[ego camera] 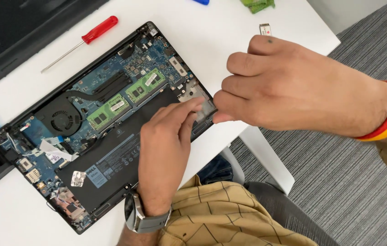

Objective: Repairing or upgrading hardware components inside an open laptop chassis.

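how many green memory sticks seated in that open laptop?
2. One memory stick sits toward the board's upper middle, beside the heat pipe; the other memory stick lies just below-left of it, right of the fan. The hands cover the right corner, so more could be hidden.

Both hands, left hand (164, 155) and right hand (293, 86), pinch a metal bracket (200, 102) inside the open laptop (107, 123).

Blue-green laptop board (125, 82), black battery (125, 150), red-handled screwdriver (99, 29), yellow checked shirt (230, 218).

Bare table (266, 13) beyond laptop (111, 114); screwdriver (82, 41) left.
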